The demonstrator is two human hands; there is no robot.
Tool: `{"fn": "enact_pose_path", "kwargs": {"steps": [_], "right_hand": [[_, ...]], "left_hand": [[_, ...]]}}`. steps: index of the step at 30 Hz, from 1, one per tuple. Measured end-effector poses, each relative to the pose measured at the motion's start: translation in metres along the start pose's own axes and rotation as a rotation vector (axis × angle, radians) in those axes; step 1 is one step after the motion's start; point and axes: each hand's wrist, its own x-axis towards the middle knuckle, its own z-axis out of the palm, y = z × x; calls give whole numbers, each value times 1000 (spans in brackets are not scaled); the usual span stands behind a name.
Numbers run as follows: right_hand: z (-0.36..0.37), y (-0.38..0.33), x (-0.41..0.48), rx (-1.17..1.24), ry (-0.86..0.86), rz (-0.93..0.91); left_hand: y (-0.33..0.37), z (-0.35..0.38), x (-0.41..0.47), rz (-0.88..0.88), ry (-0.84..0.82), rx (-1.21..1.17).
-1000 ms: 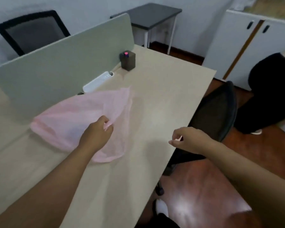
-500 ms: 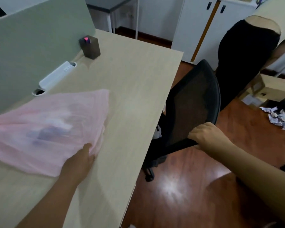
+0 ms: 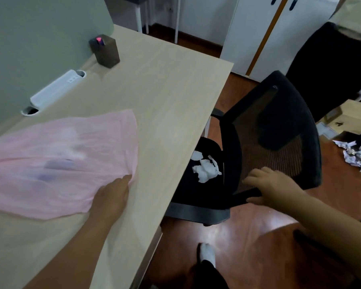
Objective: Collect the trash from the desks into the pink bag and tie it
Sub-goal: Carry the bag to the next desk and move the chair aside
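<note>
Left hand palm-down, right hand curled gripping, arms outstretched.

Head cam, fwd-down over desk

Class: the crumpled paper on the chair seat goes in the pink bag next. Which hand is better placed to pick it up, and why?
Probably the right hand: it grips the chair back just beside the paper, while the left hand holds the bag on the desk.
</note>
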Motion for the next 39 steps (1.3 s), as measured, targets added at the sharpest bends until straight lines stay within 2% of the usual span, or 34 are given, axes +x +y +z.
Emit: {"fn": "enact_pose_path", "kwargs": {"steps": [4, 7, 10, 16, 20, 22, 25, 28, 30, 33, 34, 36, 38, 39], "right_hand": [[42, -9, 94, 354, 16, 52], [96, -13, 152, 522, -66, 160], [143, -6, 197, 567, -220, 214], [222, 23, 299, 559, -250, 308], [256, 38, 349, 551, -365, 327], [266, 37, 352, 534, -308, 356], [290, 36, 341, 748, -104, 494], [293, 35, 335, 822, -93, 452], [278, 34, 341, 813, 40, 385], [260, 33, 368, 559, 170, 179], [259, 34, 381, 519, 170, 123], [258, 34, 401, 477, 42, 63], [264, 29, 406, 436, -88, 54], [267, 26, 402, 474, -86, 96]], "left_hand": [[37, 18, 24, -44, 112, 15], [58, 30, 53, -111, 225, 51], [74, 34, 80, -186, 284, 57], [90, 42, 127, -272, 393, 62], [88, 42, 132, -305, 389, 30], [86, 44, 133, -308, 391, 19], [86, 43, 132, -307, 397, 22], [88, 42, 132, -317, 387, 30], [89, 42, 133, -326, 385, 26], [88, 43, 132, -342, 362, 3], [87, 44, 133, -344, 368, -3], [81, 50, 133, -342, 411, -10], [74, 56, 134, -342, 461, -10], [69, 59, 134, -339, 482, -11]]}}
